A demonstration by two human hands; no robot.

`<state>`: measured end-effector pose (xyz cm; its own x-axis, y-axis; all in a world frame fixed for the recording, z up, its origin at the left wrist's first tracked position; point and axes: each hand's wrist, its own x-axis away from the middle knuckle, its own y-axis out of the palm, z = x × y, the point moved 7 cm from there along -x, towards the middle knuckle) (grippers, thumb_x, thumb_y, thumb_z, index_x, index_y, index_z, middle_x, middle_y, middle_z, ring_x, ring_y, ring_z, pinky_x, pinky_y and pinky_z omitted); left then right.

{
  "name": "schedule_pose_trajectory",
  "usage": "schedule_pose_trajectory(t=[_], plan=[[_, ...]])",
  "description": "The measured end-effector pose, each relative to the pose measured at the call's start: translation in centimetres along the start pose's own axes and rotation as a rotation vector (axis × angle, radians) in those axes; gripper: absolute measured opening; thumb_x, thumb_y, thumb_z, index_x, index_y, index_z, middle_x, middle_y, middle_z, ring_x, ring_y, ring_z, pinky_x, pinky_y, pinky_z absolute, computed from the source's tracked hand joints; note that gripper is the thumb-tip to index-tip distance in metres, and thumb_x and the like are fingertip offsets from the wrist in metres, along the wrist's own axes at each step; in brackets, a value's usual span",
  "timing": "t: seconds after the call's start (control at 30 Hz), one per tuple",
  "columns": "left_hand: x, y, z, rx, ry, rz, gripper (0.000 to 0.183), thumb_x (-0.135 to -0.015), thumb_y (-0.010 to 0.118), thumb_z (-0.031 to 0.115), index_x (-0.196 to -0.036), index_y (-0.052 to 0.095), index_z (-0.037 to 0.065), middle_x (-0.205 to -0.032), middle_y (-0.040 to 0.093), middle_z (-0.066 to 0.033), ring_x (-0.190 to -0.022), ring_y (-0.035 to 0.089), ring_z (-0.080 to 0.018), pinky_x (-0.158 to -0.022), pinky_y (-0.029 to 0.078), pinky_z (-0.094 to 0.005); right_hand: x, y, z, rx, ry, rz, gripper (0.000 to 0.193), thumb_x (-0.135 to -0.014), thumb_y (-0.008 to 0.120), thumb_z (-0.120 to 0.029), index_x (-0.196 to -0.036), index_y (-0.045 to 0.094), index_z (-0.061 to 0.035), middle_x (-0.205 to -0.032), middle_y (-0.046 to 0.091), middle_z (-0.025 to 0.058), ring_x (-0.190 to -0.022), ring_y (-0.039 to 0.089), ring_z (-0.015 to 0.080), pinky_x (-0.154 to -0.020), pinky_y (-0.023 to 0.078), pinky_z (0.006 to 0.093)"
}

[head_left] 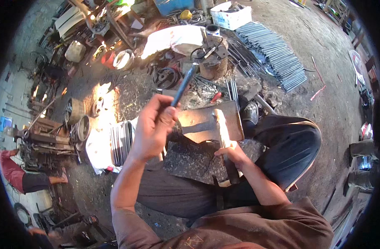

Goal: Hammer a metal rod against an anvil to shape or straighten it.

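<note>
My left hand point(153, 129) is raised, with its fingers and thumb closed round a dark metal rod point(185, 83). The rod slants up and away from me, and its far tip looks bright. Lower and to the right, my right hand point(235, 155) grips a thick, stick-like tool point(222, 126). Sunlight glares on the tool's upper part; its lower end is dark, and its exact kind is unclear. Beyond the right hand lies a brown metal plate point(233, 118) with raised edges, between my bent legs. The rod is apart from the plate.
Metal rods point(121, 139) lie bundled on white sacking at left. Many more rods point(273, 50) are spread in a row at far right. A wood block point(213, 68) bears metal tools ahead. A hammer point(259, 97) rests by my foot. Another person point(22, 172) is at far left.
</note>
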<state>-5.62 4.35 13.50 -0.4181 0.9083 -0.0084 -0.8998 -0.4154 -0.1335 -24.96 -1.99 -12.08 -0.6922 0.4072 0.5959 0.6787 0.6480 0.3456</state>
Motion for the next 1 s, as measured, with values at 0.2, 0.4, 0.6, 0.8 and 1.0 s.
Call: schedule_pose_trajectory(t=[0.2,0.4,0.6,0.8,1.0], plan=[[-1.5,5.6,-3.0,0.566,-0.234,-0.211,0.023,-0.102,0.048,0.026,-0.107,0.048,0.003,-0.081,0.047,-0.0029,-0.061,0.044,-0.0081,-0.054,0.038,-0.0225,-0.9,-1.2,0.7,0.167,-0.130,0.030,0.023,-0.067,0.076,-0.004,-0.072,0.053,-0.0070,-0.065,0.051,-0.0028,-0.057,0.050,0.0097,-0.051,0.039,0.0274],[-1.0,6.9,-5.0,0.681,-0.293,-0.353,0.022,-0.102,0.047,0.022,-0.110,0.049,0.002,-0.086,0.049,-0.0048,-0.063,0.046,-0.0100,-0.059,0.040,-0.0245,-1.5,-0.8,1.8,0.021,0.010,0.025,0.022,-0.067,0.076,-0.003,-0.074,0.056,-0.0081,-0.068,0.051,-0.0053,-0.062,0.048,0.0080,-0.056,0.038,0.0262],[-0.4,7.0,-5.4,0.769,-0.328,-0.332,0.027,-0.100,0.050,0.029,-0.105,0.048,0.002,-0.078,0.044,-0.0018,-0.059,0.039,-0.0081,-0.053,0.033,-0.0233,-1.2,0.0,1.5,-0.093,0.087,0.024,0.020,-0.066,0.075,0.000,-0.075,0.059,-0.0077,-0.071,0.053,-0.0040,-0.065,0.050,0.0082,-0.060,0.039,0.0255],[-0.1,6.9,-6.6,0.952,-0.421,-0.400,0.026,-0.097,0.048,0.032,-0.096,0.047,0.005,-0.066,0.033,0.0033,-0.050,0.028,-0.0062,-0.045,0.023,-0.0226,-1.7,-0.4,2.0,-0.065,-0.213,-0.095,0.015,-0.074,0.072,-0.005,-0.084,0.060,-0.0047,-0.067,0.057,0.0025,-0.054,0.056,0.0132,-0.049,0.047,0.0277],[0.3,6.8,-6.9,1.003,-0.439,-0.404,0.024,-0.096,0.046,0.030,-0.092,0.048,0.006,-0.063,0.031,0.0047,-0.048,0.025,-0.0053,-0.044,0.022,-0.0222,-1.1,0.3,1.0,-0.118,-0.196,-0.077,0.015,-0.074,0.073,-0.005,-0.083,0.060,-0.0055,-0.067,0.058,0.0021,-0.054,0.056,0.0126,-0.048,0.045,0.0270]])
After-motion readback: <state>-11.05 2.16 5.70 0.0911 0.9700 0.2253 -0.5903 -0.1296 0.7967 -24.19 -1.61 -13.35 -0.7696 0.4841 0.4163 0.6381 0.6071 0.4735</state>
